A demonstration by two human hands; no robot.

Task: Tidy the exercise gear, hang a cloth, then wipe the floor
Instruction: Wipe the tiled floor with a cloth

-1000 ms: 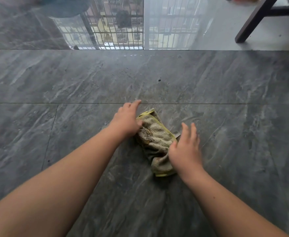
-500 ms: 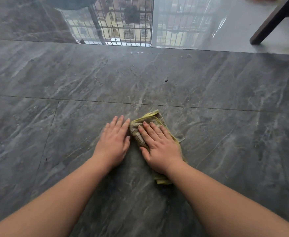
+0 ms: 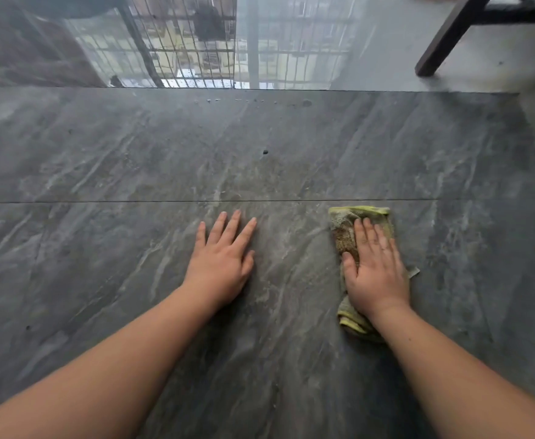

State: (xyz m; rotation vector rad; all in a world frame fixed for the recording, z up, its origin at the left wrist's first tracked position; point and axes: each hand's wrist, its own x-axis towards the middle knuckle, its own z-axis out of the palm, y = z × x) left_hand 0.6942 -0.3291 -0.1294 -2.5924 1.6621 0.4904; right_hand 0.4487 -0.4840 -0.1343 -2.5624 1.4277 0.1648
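Head view: right hand (image 3: pixel 375 267) lies flat, palm down, fingers straight and together, pressing on a folded cloth (image 3: pixel 343 236) on the floor (image 3: pixel 133 160). Cloth is grey-brown terry with yellow-green edging, dirty patch near the thumb, far end sticking out past the fingertips, near end bunched under the wrist. Small tag or corner pokes out on the cloth's right side. Left hand (image 3: pixel 222 264) also flat on the bare floor, fingers straight, slightly spread, holding nothing, well to the left of the cloth with a clear stretch of tile between. Both forearms bare. Floor is dark grey marble-look tile; a grout line runs just beyond the cloth's far end. Small dark speck (image 3: pixel 265 152) on the tile farther out, left of the cloth. Beyond that, glossy tile reflects a window grille (image 3: pixel 196 42). Dark furniture leg (image 3: pixel 446 36) far beyond the cloth, to its right.
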